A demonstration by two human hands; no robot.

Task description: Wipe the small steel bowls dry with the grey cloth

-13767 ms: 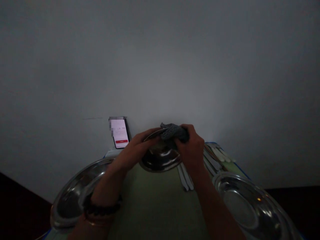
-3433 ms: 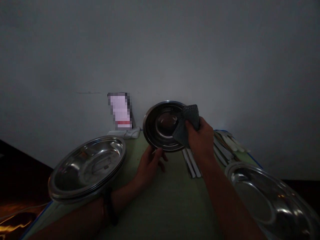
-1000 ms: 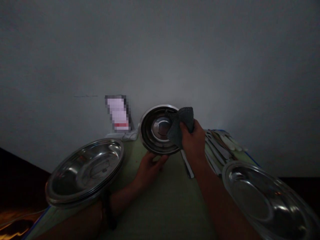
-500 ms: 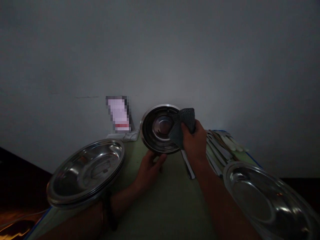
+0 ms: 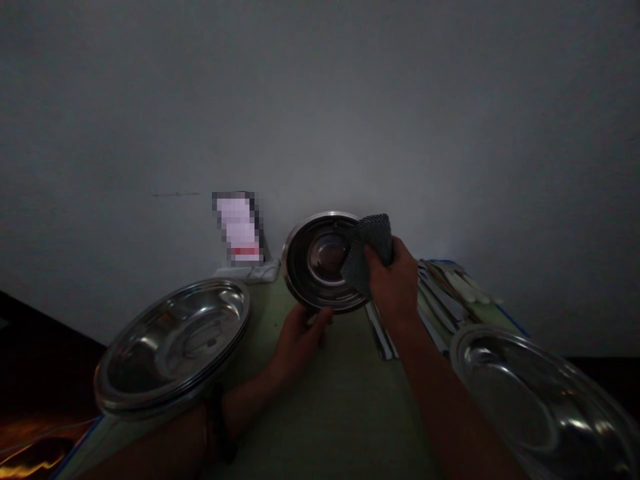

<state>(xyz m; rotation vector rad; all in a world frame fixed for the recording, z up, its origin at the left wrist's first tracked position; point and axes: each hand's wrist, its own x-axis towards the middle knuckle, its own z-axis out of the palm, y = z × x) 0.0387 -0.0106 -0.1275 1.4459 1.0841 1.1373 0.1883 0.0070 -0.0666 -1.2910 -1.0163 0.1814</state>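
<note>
A round stainless steel bowl is tilted up with its inside facing me. My left hand supports it from below, thumb at the lower rim and the other fingers partly hidden behind it. In my right hand is a folded dark grey cloth, pinched under the thumb. The cloth lies over the right side of the bowl's inner wall and rim.
To the left stands a stack of metal basins. At the right front is another shiny basin. Several knives and other utensils lie behind it on the green tabletop. A blurred-out phone-like screen leans by the grey wall.
The bowl has shifted very slightly right and down. My right hand with the cloth has moved a little to the right along the bowl's side. My left hand stays nearly in place.
</note>
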